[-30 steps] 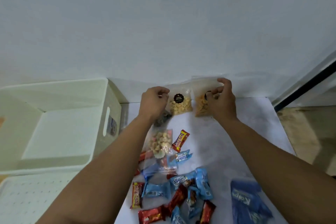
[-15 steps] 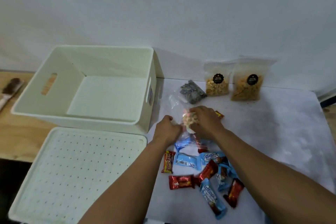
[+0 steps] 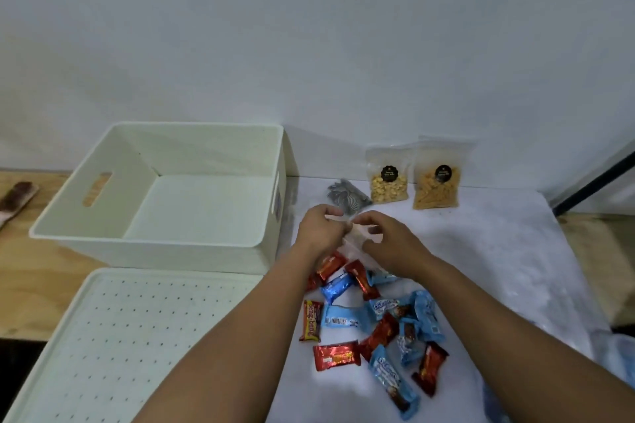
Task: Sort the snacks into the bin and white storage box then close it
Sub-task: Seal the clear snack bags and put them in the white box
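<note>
Head view, lid (image 3: 137, 336) beside wrappers (image 3: 371, 326), 2 pouches (image 3: 412, 178)

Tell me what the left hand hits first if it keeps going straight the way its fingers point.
Most likely the grey packet, lying just beyond the left hand, which pinches a clear bag. Past that comes the wall. Depth is hard to judge from this view.

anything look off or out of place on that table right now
Mostly an unsorted jumble: red and blue wrapped snacks lie scattered at all angles. The white storage box holds nothing, its lid off beside it. Both hands pinch a clear packet. Nothing spilled or torn.
</note>
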